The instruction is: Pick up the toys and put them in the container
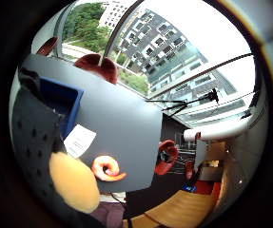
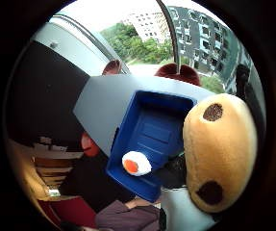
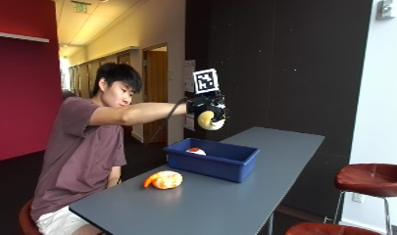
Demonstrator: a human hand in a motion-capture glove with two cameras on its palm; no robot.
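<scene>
Currently the step in hand looks like the carry: one toy is lifted and on its way to the bin, not yet let go. Reading the outside view from the left, an orange plush toy [image 3: 162, 179] lies on the grey table [image 3: 250, 196], just beside the container's near wall, its soft body curled with a pointed tail; it waits its turn. Next comes the blue container [image 3: 214, 159], a rigid, smooth-walled rectangular tub, with a small white-and-orange toy [image 3: 195, 151] already resting on its floor. Above the tub, well clear of the rim, the gloved right hand [image 3: 208, 110] has its fingers curled around a rounded yellow plush toy [image 3: 206, 120]. The thumb-side palm view shows that toy's fuzzy tan surface with dark brown spots, bulging past the palm, and the tub's ribbed floor below it.

My judgement is that the next move calls for lowering the hand over the open tub and releasing, away from the toy inside; being soft, the plush should drop without bouncing out.
</scene>
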